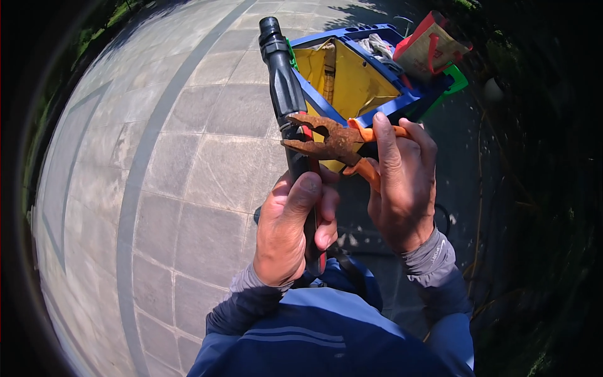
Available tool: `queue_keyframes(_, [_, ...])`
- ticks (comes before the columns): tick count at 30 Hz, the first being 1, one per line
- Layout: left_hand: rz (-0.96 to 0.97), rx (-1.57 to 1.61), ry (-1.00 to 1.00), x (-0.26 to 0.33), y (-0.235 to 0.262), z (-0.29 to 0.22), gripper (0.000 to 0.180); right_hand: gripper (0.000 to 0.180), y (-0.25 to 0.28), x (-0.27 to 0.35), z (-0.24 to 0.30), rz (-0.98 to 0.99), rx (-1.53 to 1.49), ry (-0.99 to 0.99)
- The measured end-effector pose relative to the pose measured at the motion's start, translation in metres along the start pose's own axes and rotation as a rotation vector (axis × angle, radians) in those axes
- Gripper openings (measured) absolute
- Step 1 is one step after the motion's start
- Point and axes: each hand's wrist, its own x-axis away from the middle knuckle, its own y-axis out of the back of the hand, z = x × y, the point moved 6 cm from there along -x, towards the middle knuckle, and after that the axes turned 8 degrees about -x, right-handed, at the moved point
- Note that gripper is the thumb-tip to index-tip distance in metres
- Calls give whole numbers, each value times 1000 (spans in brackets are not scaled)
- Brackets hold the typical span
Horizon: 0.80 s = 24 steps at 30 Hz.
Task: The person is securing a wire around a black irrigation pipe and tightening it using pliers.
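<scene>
- Left hand (pixel 282 229), about 7 o'clock from centre: wrapped round the lower shaft of a long black-and-red tool, thumb laid along it.
- Black-and-red tool (pixel 284 85): runs from near 6 o'clock up past centre, ribbed black end toward 12 o'clock, leaning slightly to 11; red strip shows along the shaft.
- Right hand (pixel 405 182), 3 o'clock: holding the pliers by the handles, fingers spread along them.
- Pliers (pixel 339 141), 1 o'clock: rusty head, orange grips apart, jaws parted and pointing to 9 o'clock, overlapping the tool's neck above the left hand; can't tell if they touch it.
- Blue cart (pixel 402 102), 1 o'clock, beyond the pliers: yellow lining (pixel 364 69), green parts on its sides.
- Grey cloth (pixel 379 47) and red-and-tan bag (pixel 433 50) at cart's far right, between 1 and 2 o'clock.
- Paving (pixel 217 166), 9 o'clock: grey slabs, darker curved band.
- Grey sleeves (pixel 432 261) on both wrists; blue garment (pixel 292 352) at 6 o'clock.
</scene>
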Motion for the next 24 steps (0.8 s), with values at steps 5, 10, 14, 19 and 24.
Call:
queue_keyframes(5, [-67,19,17,3,-2,1,39,72,10,-9,2,-85,123,89])
queue_keyframes(10, [-36,3,19,3,-4,4,40,68,15,-5,4,-86,85,53])
queue_keyframes(14, [-32,0,26,3,-4,6,41,71,15,-3,1,-108,124,77])
queue_keyframes(19, [-16,9,26,5,-7,7,42,70,18,1,-1,-116,80,58])
queue_keyframes(24, [6,7,26,5,-8,6,42,69,17,5,-2,-86,78,51])
